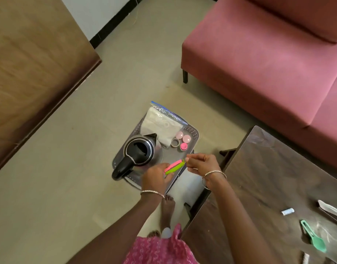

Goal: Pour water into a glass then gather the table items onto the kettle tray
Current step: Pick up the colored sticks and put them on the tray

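Note:
A grey perforated tray lies on the floor. On it stand a steel kettle with a black handle, a zip bag of white stuff, a tape roll and three small pink lids. Above the tray's near edge, my left hand and my right hand each pinch one end of a pink and a green clip-like item held together.
A dark wooden table at the right carries a teal spoon clip, a small white tube and a white packet. A pink sofa stands behind. A brown wooden surface fills the left. My bare foot is below the tray.

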Demonstrator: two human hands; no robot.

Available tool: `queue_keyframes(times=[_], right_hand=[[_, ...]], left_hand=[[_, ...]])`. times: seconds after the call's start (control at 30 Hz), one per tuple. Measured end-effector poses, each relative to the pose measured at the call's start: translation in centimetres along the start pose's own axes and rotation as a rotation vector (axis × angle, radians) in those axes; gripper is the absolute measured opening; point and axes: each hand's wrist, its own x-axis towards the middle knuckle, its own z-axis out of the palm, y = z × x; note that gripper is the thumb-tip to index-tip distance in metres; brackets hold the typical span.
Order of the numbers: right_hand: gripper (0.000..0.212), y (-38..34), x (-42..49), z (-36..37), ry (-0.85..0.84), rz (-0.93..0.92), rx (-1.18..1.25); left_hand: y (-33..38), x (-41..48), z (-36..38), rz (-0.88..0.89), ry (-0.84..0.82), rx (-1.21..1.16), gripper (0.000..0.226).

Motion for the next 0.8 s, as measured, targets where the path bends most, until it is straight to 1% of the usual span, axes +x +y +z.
queue_keyframes(times=[0.07, 0.13, 0.23, 0.37, 0.5, 0.57, 0.6, 0.67, 0.7, 0.8], right_hand=[[0.014, 0.7, 1.2, -0.4, 0.108, -0.026, 0.048], [0.010, 1.5, 2.0, -0.9, 0.199, -0.029, 0.095], [0.009, 3.1, 2.9, -1.5, 0.261, -0.002, 0.158], [0.008, 4.6, 3.2, -1.6, 0.260, 0.007, 0.226], [0.009, 5.9, 3.7, -1.0, 0.252, 0.022, 0.215], [0.010, 6.3, 3.9, -0.7, 0.247, 0.030, 0.211], [0.009, 6.4, 3.9, -0.5, 0.245, 0.032, 0.210], [0.009, 6.8, 4.0, -0.2, 0.246, 0.043, 0.211], [0.009, 6.9, 3.9, -0.1, 0.246, 0.050, 0.212], [0.009, 7.3, 4.0, 0.2, 0.247, 0.072, 0.204]], left_hand=[[0.0, 1.0, 1.6, -0.085, 0.007, 0.015, 0.019], [0.0, 2.1, 3.3, -0.151, -0.019, 0.108, 0.019], [0.1, 4.0, 6.0, -0.218, -0.096, 0.250, 0.023], [-0.3, 5.9, 9.0, -0.272, -0.088, 0.311, 0.021], [-0.4, 7.3, 10.5, -0.317, -0.110, 0.338, 0.017], [-0.2, 7.6, 10.6, -0.330, -0.092, 0.391, 0.011], [0.0, 7.7, 10.3, -0.312, -0.075, 0.413, 0.011], [0.2, 7.8, 10.3, -0.274, -0.113, 0.487, 0.027], [0.2, 7.7, 10.3, -0.270, -0.126, 0.520, 0.031], [-0.1, 8.0, 10.9, -0.268, -0.134, 0.536, 0.028]])
